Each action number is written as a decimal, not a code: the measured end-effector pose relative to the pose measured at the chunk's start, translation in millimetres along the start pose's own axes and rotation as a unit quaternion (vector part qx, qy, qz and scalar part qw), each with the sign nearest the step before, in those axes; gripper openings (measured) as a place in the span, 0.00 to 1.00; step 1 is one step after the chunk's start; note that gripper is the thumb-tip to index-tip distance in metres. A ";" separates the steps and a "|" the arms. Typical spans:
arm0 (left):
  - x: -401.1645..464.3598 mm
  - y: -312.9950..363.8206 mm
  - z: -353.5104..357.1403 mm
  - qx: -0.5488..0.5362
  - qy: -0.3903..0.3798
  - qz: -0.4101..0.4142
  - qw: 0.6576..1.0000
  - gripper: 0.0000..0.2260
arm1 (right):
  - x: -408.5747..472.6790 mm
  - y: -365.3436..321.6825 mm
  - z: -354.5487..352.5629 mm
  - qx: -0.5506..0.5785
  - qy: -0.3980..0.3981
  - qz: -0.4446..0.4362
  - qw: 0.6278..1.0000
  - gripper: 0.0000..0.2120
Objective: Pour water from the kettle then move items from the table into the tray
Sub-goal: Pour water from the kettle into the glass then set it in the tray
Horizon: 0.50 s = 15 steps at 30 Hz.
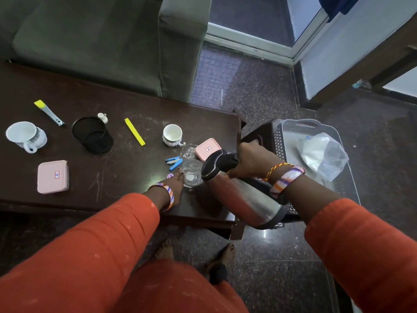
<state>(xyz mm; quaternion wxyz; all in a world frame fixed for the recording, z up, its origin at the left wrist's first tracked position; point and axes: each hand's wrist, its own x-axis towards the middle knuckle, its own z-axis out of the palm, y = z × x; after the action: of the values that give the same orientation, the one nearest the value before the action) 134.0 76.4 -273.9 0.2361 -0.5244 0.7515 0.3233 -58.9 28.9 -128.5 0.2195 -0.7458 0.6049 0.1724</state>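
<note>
Orange sleeves fill the bottom of the view, and past them both hands work at the near right corner of the dark table (126, 109). At about four o'clock from the glass (192, 176), the right hand (252, 161) is wrapped tight round the black handle of the steel kettle (243, 197), which is tipped so its lid end leans over the glass rim. The left hand (177, 185) lies at the glass's eight o'clock, fingers loosely curled against its side to steady it, gripping nothing else. Whether water is actually running cannot be made out; the glass looks nearly empty, so the pour seems barely begun. Main risk, as I judge it: the spout is hidden under the lid, and if it sits off the rim the water will land on the table or on the steadying fingers, a scald if the water is hot. A sudden tilt could also nudge the light glass over, and the blue stapler (173, 163) just beside it at eleven o'clock, the second glass (189, 151) at twelve and the pink box (208, 150) at one o'clock would get wet. Waiting further off are a small white cup (172, 134), a yellow strip (135, 131), a black mesh holder (93, 134), a larger mug (23, 135), a yellow-handled tool (48, 112) and another pink box (53, 176). Off at three o'clock, the grey tray (291, 132) rests on a stool beyond the table's right end, holding only a crumpled plastic bag (322, 154).
</note>
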 end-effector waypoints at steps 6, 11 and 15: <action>-2.4 -0.7 3.2 0.022 0.008 0.008 1.000 0.32 | -1.8 -4.6 -2.4 -0.010 -0.008 0.001 1.000 0.27; -3.5 -1.4 5.3 0.052 0.004 0.012 0.999 0.33 | -3.7 -9.1 -3.8 -0.017 -0.010 0.013 1.000 0.25; -2.9 -3.1 5.9 0.072 0.001 0.016 0.997 0.34 | -4.5 -13.8 -5.1 -0.014 -0.010 0.019 1.000 0.22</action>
<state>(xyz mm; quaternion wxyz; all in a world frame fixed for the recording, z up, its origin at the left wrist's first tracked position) 138.0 81.8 -276.6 0.2677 -0.4941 0.7813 0.2718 -46.4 32.2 -120.2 0.2118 -0.7355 0.6142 0.1923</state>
